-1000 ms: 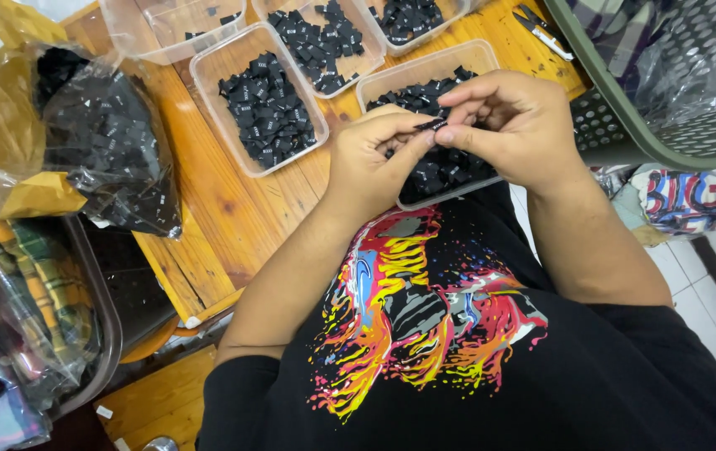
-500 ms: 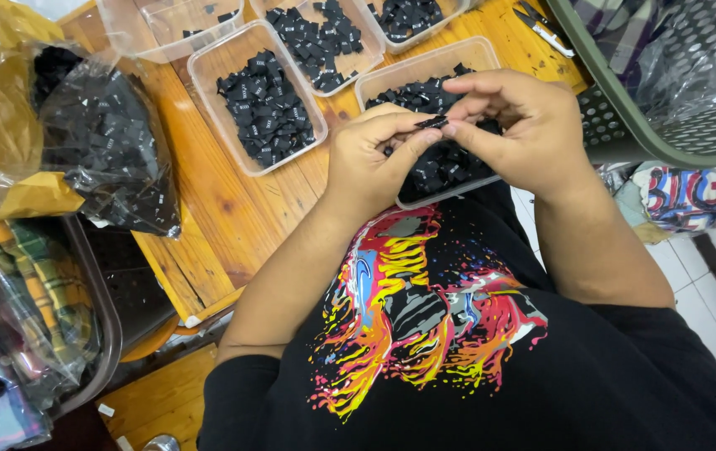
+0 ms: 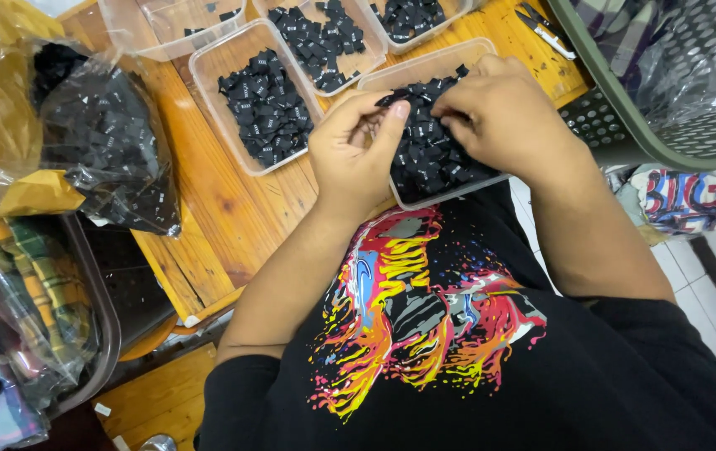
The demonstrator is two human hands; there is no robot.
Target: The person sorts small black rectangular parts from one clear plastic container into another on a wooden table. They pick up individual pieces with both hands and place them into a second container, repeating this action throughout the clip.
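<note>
Labels fill the clear plastic tray (image 3: pixel 491 60) nearest the person's chest: small black cloth labels (image 3: pixel 429 154), all heaped up. The left hand (image 3: pixel 358 154) sits at the left edge of this tray. Its thumb and first finger are closed in a pinch on one black label (image 3: pixel 391 100), held just above the heap. The right hand (image 3: pixel 504 117) lies on the heap in the same tray, fingers bent down into the labels. I cannot tell if it holds any, because the fingertips are hidden.

The pinched label looks very light, thin and soft, like a bit of ribbon. It would bend easily and not break. Being so small, it could slip away, so I think a fingertip pinch at one short end works best.

The label's long side seems to run across the tray, from the left thumb toward the right hand, nearly flat. It is too small to be sure.

Left of this tray, another tray (image 3: pixel 212 79) holds more black labels. Further left lies a clear bag (image 3: pixel 107 142) of them on the wooden table (image 3: pixel 224 209)
</note>
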